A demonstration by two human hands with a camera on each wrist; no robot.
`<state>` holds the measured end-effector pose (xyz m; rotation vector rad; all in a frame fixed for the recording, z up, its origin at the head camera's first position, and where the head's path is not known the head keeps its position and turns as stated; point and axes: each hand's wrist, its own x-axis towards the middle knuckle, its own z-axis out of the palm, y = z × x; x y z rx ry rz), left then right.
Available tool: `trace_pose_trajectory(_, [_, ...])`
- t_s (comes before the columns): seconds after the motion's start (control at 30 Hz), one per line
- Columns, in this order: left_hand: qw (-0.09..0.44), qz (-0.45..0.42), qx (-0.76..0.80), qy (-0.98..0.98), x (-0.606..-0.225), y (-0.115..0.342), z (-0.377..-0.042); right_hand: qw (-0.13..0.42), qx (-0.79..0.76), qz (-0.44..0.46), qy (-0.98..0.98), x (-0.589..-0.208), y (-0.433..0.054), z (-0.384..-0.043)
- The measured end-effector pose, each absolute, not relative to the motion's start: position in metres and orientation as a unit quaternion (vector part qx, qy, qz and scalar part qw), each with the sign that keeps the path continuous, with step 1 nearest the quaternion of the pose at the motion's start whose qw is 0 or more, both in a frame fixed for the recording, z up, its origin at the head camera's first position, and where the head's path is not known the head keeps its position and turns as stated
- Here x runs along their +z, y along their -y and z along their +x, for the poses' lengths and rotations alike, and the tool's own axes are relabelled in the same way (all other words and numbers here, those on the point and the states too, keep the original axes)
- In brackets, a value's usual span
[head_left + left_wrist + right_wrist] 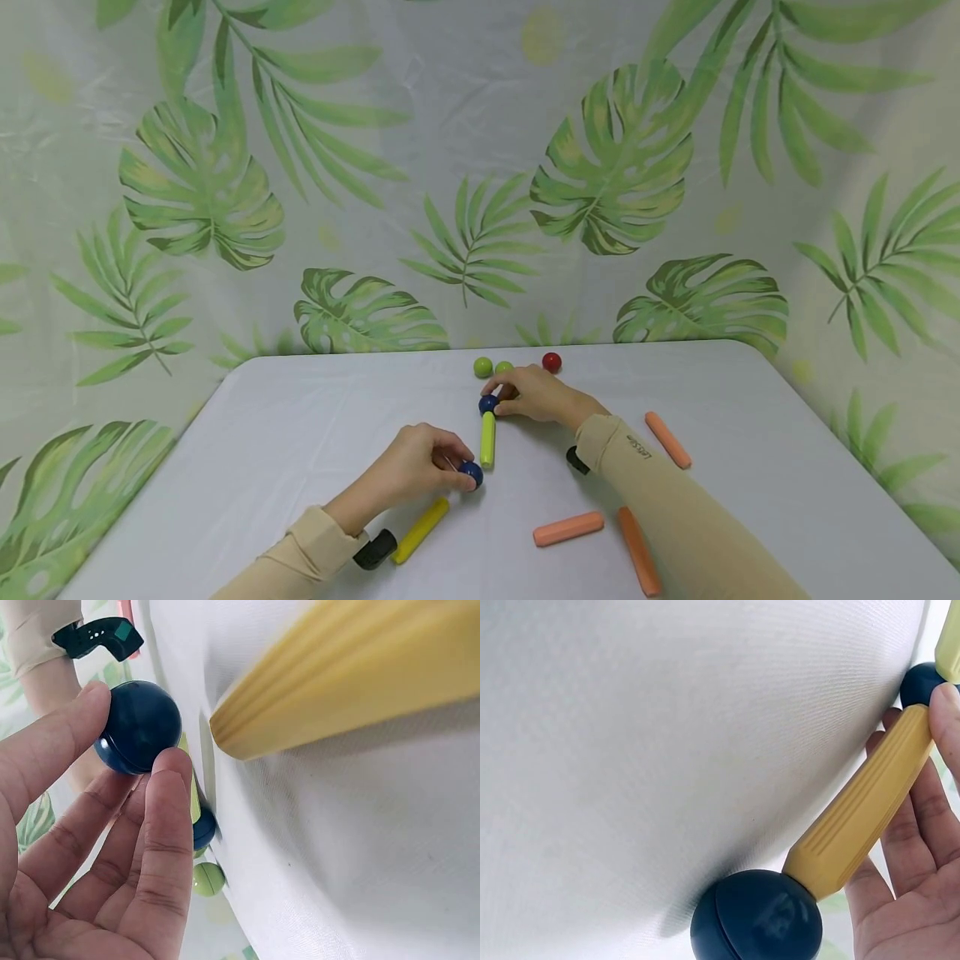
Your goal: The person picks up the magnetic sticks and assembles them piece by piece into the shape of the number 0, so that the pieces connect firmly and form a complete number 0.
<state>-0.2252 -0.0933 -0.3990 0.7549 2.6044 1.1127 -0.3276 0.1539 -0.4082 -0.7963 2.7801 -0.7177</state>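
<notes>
My left hand pinches a glossy blue ball between thumb and fingertips, just above the table. A ridged yellow stick lies beside that wrist. Farther forward, my right hand has thumb and fingers on another blue ball. A lime stick meets this ball and points back toward me, its near end close to the left hand's ball. Under the right palm, the right wrist view shows a second yellow stick running from the held ball to a third blue ball; the head view hides both.
Two green balls and a red ball sit along the table's back edge, one green ball partly behind the right hand. Several orange things lie at the right: one stick farther back, two nearer, beside the right forearm. Leaf-patterned cloth hangs behind.
</notes>
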Motion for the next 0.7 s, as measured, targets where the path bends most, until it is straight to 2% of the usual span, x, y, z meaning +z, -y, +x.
trace_pose_trajectory(0.7, [0.14, 0.25, 0.385, -0.877, -0.402, 0.081, -0.227, 0.076, -0.237, -0.261, -0.933, -0.41, -0.154, -0.328])
